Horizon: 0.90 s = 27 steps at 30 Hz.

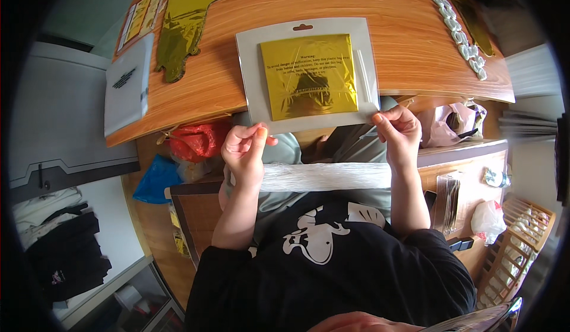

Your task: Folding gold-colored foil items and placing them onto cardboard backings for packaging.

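The clear packet (309,75) with the gold foil square lay flat on the counter (409,47), its near edge overhanging. That edge was pinched by the left hand (244,151) and right hand (399,133) (fingers closed on it). A sideways tug could've torn the thin plastic.

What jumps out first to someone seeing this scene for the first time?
The shiny gold foil square in its clear packet with a white card backing, lying at the near edge of the wooden table. Both hands pinch the packet's lower edge: left hand, right hand. A gold foil balloon lies far left.
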Tool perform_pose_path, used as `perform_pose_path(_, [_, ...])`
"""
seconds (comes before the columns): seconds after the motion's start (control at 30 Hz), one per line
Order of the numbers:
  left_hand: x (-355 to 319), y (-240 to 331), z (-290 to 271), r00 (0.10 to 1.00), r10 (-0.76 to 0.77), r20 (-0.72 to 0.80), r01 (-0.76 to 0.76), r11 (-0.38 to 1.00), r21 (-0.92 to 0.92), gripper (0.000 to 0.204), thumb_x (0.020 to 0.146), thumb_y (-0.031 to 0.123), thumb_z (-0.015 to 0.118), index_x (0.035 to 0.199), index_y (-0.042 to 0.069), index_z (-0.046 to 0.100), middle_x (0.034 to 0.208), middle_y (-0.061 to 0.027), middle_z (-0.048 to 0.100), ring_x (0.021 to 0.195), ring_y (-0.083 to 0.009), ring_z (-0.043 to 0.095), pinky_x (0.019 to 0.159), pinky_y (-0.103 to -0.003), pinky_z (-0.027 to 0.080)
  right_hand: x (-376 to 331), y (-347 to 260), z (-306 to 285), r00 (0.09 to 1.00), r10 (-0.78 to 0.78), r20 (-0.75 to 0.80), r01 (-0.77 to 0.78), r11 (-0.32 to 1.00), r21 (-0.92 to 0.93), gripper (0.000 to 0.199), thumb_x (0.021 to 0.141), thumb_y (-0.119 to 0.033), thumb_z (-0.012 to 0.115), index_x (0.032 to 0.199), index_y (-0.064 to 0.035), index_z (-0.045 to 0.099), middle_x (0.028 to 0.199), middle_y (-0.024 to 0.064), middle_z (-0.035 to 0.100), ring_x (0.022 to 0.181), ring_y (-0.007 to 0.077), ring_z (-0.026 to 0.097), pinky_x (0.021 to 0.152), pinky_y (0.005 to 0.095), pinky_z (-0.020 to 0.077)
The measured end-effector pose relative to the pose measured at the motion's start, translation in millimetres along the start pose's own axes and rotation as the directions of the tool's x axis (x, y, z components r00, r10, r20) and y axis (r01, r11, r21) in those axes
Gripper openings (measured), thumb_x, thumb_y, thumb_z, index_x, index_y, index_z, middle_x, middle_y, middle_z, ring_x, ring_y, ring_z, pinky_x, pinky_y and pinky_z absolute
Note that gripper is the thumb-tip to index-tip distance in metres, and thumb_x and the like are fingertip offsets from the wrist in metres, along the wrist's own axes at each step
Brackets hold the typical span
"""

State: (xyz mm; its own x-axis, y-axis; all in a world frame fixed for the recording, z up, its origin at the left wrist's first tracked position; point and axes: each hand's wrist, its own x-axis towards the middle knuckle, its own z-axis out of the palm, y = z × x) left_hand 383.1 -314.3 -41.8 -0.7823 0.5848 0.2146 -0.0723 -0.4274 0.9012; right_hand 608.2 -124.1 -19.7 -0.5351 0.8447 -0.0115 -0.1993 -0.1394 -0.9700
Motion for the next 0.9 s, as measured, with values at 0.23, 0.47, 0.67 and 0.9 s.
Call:
perform_pose_path(0.23, [-2, 0, 6, 0.992, -0.096, -0.084, 0.093, 0.995, -0.042, 0.018, 0.094, 0.0, 0.069, 0.092, 0.009, 0.054, 0.086, -0.0085, 0.069, 0.068, -0.0152, 0.069, 0.061, -0.03, 0.061, 0, 1, 11, 0.998, -0.047, -0.05, 0.047, 0.999, -0.008, 0.016, 0.092, -0.006, 0.076, 0.084, -0.0073, 0.062, 0.077, 0.0082, 0.072, 0.055, 0.0025, 0.051, 0.049, 0.0174, 0.0365])
perform_pose_path(0.47, [-3, -4, 6, 0.987, -0.121, -0.109, 0.111, 0.99, -0.088, 0.02, 0.095, 0.0, 0.068, 0.091, 0.009, 0.051, 0.084, -0.007, 0.067, 0.065, -0.0165, 0.07, 0.061, -0.029, 0.059, 0, 5, 11, 0.996, -0.068, -0.066, 0.067, 0.998, -0.011, 0.02, 0.093, -0.005, 0.074, 0.083, -0.0097, 0.057, 0.076, 0.0091, 0.072, 0.054, 0.002, 0.049, 0.048, 0.0174, 0.0332])
perform_pose_path(0.67, [-4, -11, 7, 0.985, -0.112, -0.132, 0.094, 0.987, -0.133, 0.019, 0.096, 0.0, 0.067, 0.09, 0.008, 0.05, 0.081, -0.0049, 0.065, 0.064, -0.0166, 0.07, 0.059, -0.028, 0.058, 0, 4, 13, 0.996, -0.069, -0.064, 0.067, 0.997, -0.032, 0.019, 0.094, -0.004, 0.073, 0.085, -0.0097, 0.056, 0.076, 0.0085, 0.072, 0.054, 0.0019, 0.05, 0.048, 0.0172, 0.0321])
perform_pose_path(0.9, [-5, -15, 10, 0.975, -0.127, -0.185, 0.092, 0.978, -0.185, 0.016, 0.097, 0.003, 0.066, 0.093, 0.007, 0.051, 0.08, -0.0035, 0.063, 0.058, -0.0155, 0.066, 0.056, -0.027, 0.056, -2, -4, 16, 0.989, 0.095, -0.109, -0.095, 0.995, 0.001, 0.008, 0.096, -0.007, 0.07, 0.1, -0.0052, 0.064, 0.077, 0.0057, 0.072, 0.055, 0.0004, 0.052, 0.048, 0.0168, 0.0287])
